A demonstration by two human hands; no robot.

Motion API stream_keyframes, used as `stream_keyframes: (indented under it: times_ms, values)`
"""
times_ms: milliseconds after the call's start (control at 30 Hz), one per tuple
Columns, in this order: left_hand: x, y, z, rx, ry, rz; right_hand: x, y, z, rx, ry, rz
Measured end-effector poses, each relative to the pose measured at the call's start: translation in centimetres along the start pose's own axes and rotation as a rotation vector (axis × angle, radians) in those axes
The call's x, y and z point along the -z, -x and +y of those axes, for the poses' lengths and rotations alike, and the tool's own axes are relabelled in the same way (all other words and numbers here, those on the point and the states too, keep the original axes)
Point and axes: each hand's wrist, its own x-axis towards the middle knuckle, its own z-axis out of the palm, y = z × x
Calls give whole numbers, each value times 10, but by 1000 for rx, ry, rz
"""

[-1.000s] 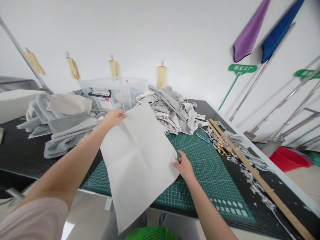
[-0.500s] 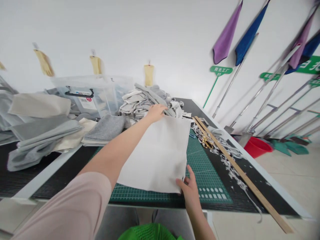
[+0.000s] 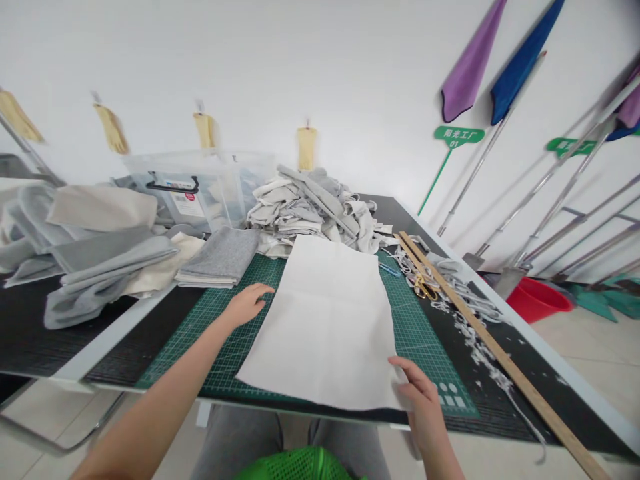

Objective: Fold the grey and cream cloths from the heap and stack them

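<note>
A large off-white piece of fabric lies spread out on the green cutting mat, with a faint crease across it. At its lower right corner my right hand grips the edge, thumb on top and the other fingers partly hidden. My left hand is over the mat just beside the fabric's left edge. It is apart from the fabric and holds nothing, its fingers loosely bent and the thumb apart.
Behind the fabric rises a heap of grey and white cloth. Folded grey cloth, more cloth piles and a clear bin are left. On the right lie gold-handled scissors, scraps and a long wooden strip.
My left hand has left the fabric's far edge and moved back and left. The fabric now lies flatter and reaches further down, with my right hand slightly lower and further right.
</note>
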Motion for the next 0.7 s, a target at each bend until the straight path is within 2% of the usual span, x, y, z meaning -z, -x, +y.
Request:
stream_keyframes:
  times_ms: [67,167,267,367,433,467,567,633,700]
  values:
    - [-6,24,7,-12,48,-33,10,1,-1,83,128,-100]
    - [-7,48,23,-17,114,-100,20,3,0,127,212,-256]
    - [2,60,32,-67,152,-272,26,0,1,171,444,-354]
    - [14,64,37,-129,159,-508,31,-6,3,327,772,-275]
    - [19,67,42,-148,126,-612,33,-9,3,453,942,-202]
    - [20,68,46,-150,99,-638,32,-10,3,500,1005,-197]
    - [16,77,60,-135,4,-643,27,-10,4,544,1079,-310]
    - [11,83,71,-114,-55,-603,22,-10,6,488,1036,-337]
    - [5,90,81,-105,-99,-554,17,-13,10,398,946,-272]
